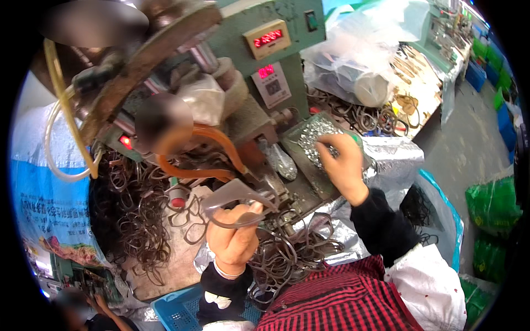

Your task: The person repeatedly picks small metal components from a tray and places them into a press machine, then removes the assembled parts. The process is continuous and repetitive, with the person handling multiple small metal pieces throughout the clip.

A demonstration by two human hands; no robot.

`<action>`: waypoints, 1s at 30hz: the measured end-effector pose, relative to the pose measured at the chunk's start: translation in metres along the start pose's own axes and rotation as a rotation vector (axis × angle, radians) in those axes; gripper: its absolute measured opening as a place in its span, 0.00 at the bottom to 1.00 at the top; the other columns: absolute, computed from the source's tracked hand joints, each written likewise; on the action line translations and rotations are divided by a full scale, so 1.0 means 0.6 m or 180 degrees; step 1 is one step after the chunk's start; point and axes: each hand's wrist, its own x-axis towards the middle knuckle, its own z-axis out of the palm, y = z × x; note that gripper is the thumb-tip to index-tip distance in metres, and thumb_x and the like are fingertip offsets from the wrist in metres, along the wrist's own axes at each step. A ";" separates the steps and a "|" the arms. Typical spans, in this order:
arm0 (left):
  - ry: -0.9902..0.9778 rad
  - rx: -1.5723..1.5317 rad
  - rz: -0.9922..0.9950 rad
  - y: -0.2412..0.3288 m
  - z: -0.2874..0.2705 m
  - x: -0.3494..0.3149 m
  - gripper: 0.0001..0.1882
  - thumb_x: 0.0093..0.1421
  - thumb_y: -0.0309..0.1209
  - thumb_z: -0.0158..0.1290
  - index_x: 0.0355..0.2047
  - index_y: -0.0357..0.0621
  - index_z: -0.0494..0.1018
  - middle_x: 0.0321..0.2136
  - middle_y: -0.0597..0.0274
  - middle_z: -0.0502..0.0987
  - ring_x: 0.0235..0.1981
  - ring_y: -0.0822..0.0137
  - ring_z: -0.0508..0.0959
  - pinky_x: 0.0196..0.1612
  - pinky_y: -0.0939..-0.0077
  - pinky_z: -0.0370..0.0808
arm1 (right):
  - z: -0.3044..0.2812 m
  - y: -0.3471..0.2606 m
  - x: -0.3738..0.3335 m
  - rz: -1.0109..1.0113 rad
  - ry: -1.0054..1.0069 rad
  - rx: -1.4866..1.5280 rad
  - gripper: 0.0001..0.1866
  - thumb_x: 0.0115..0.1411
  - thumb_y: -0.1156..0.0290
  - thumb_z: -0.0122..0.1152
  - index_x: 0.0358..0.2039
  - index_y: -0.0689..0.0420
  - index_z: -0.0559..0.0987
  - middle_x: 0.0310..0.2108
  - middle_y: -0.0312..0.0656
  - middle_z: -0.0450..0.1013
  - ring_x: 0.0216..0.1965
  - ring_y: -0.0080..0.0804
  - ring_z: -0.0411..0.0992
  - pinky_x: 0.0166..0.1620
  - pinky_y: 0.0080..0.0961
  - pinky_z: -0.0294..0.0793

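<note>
My left hand [231, 240] is closed on a grey, see-through curved strap-like loop [234, 199], held up just in front of the green press [259, 110]. The end of the loop lies near the press's small metal working point [280, 201]. My right hand [345, 165] hangs over a tray full of small shiny metal pieces [317, 138]. Its thumb and forefinger are pinched together at the pieces, and what lies between them is too small to make out. A spoon-shaped clear thing holding more metal bits [283, 165] rests beside the tray.
Tangled dark loops [287, 251] lie in front of the press, with another heap [143, 231] at left. An orange curved band [193, 174] and a red button [177, 199] are near my left hand. A blue basket [176, 309] stands below. Another person [105, 314] works at lower left.
</note>
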 end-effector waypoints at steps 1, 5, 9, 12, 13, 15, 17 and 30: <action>0.0020 -0.0060 0.0001 0.000 -0.001 0.004 0.17 0.47 0.09 0.52 0.37 0.36 0.78 0.32 0.50 0.81 0.29 0.55 0.80 0.30 0.68 0.76 | -0.014 0.001 -0.018 0.0082 0.0288 0.0194 0.03 0.54 0.75 0.67 0.29 0.58 0.80 0.29 0.43 0.76 0.34 0.43 0.73 0.39 0.36 0.71; -0.0024 -0.0153 0.0038 0.004 0.008 0.015 0.15 0.47 0.09 0.53 0.36 0.35 0.77 0.32 0.50 0.81 0.28 0.55 0.80 0.29 0.68 0.76 | -0.033 0.038 -0.096 -0.0541 0.0689 -0.0279 0.05 0.54 0.81 0.64 0.32 0.59 0.78 0.28 0.44 0.74 0.32 0.46 0.72 0.37 0.35 0.70; -0.0203 0.0015 0.0116 -0.005 -0.007 0.011 0.16 0.48 0.09 0.54 0.37 0.36 0.75 0.32 0.50 0.81 0.28 0.55 0.80 0.29 0.68 0.76 | -0.033 0.009 -0.076 0.0024 0.0405 -0.0151 0.06 0.53 0.81 0.64 0.33 0.60 0.78 0.29 0.45 0.75 0.32 0.44 0.72 0.37 0.34 0.70; -0.0255 -0.0027 0.0124 -0.007 -0.007 0.007 0.17 0.48 0.09 0.54 0.38 0.36 0.76 0.32 0.50 0.81 0.29 0.54 0.81 0.30 0.66 0.76 | -0.036 0.003 -0.043 0.0157 0.0206 0.0092 0.06 0.53 0.80 0.65 0.33 0.59 0.81 0.29 0.43 0.76 0.32 0.43 0.72 0.37 0.34 0.70; -0.0213 -0.0028 0.0099 -0.005 -0.005 0.006 0.17 0.48 0.09 0.54 0.38 0.36 0.76 0.32 0.50 0.81 0.29 0.54 0.81 0.30 0.67 0.76 | -0.036 0.005 -0.032 0.0142 0.0091 0.0150 0.06 0.53 0.79 0.66 0.33 0.59 0.82 0.29 0.43 0.76 0.32 0.42 0.72 0.37 0.34 0.70; -0.0137 -0.0018 0.0048 0.000 0.000 0.004 0.16 0.48 0.10 0.54 0.37 0.37 0.76 0.32 0.50 0.81 0.29 0.54 0.81 0.30 0.67 0.76 | -0.032 0.014 -0.005 0.0187 0.0097 0.0239 0.06 0.55 0.78 0.66 0.34 0.59 0.83 0.29 0.41 0.77 0.33 0.38 0.73 0.38 0.30 0.71; -0.0180 -0.0036 -0.0025 0.003 0.003 0.006 0.15 0.49 0.10 0.54 0.36 0.37 0.77 0.32 0.51 0.81 0.29 0.54 0.81 0.30 0.67 0.77 | -0.043 0.009 0.016 0.0482 0.0345 0.0431 0.06 0.56 0.77 0.65 0.36 0.59 0.83 0.30 0.41 0.78 0.34 0.33 0.74 0.39 0.27 0.71; 0.0049 0.0579 -0.0258 0.021 -0.050 -0.020 0.22 0.44 0.14 0.59 0.43 0.38 0.81 0.40 0.48 0.82 0.28 0.59 0.78 0.30 0.70 0.73 | 0.048 0.005 -0.009 0.1665 0.0400 0.2227 0.10 0.68 0.74 0.56 0.47 0.64 0.79 0.39 0.35 0.77 0.41 0.20 0.73 0.47 0.18 0.70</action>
